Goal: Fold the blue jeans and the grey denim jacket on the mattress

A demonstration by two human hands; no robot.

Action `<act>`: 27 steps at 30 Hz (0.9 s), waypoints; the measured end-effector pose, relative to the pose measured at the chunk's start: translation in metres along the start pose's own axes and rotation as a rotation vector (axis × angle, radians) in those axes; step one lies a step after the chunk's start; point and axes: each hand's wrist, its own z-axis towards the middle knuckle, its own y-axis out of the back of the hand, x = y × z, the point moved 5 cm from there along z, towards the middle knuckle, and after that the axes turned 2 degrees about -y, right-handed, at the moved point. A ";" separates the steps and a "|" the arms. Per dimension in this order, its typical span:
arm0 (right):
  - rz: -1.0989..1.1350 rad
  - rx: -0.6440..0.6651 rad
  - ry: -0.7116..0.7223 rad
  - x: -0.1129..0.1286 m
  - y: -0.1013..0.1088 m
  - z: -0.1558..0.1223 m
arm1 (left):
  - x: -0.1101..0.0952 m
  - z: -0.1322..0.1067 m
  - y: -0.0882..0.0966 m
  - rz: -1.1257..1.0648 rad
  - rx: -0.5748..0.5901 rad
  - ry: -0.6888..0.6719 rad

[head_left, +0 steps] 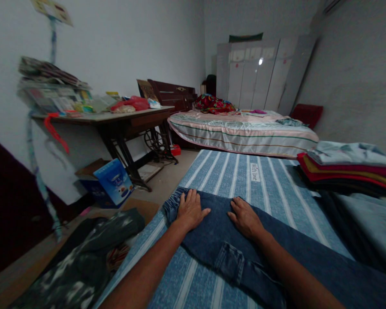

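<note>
A pair of dark blue jeans (212,231) lies flat and lengthwise across the blue striped bedsheet (209,171), its gathered waistband at the left and its legs running off to the lower right. My left hand (191,210) rests palm down near the waistband, fingers spread on the denim. Further along, my right hand (246,219) presses on the upper part of the jeans with its fingers stretched out. A side pocket (230,262) shows below and between my hands. Neither hand grips the cloth.
Folded clothes (347,167) are stacked at the right, with more folded garments (369,223) nearer. Camouflage clothing (93,253) lies low at the left by a blue box (114,182). A cluttered sewing table (131,116), another bed (244,133) and a wardrobe (254,77) stand beyond.
</note>
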 end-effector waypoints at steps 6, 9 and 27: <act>-0.034 0.014 0.007 0.000 -0.001 0.000 | -0.054 0.004 0.000 -0.104 -0.023 -0.247; -0.029 0.001 0.019 -0.002 -0.002 -0.001 | -0.063 0.008 -0.010 -0.164 0.058 -0.255; -0.025 -0.017 0.056 -0.011 -0.011 -0.004 | -0.056 0.009 -0.024 -0.276 0.089 -0.266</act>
